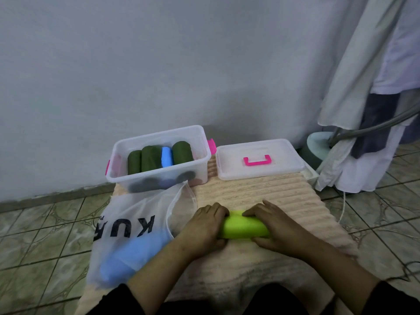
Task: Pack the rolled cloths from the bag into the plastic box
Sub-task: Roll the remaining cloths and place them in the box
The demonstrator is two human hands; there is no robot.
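Observation:
A lime green rolled cloth lies on the peach ribbed mat in front of me. My left hand grips its left end and my right hand grips its right end, fingers curled over the top. The clear plastic box with pink latches stands at the mat's far left, holding three dark green rolls and one blue roll. A translucent white bag with black letters lies to my left, with a blue roll showing through it.
The box's clear lid with a pink handle lies right of the box. The mat sits on a tiled floor by a grey wall. A garment steamer base, hanging clothes and a white cord stand at the right.

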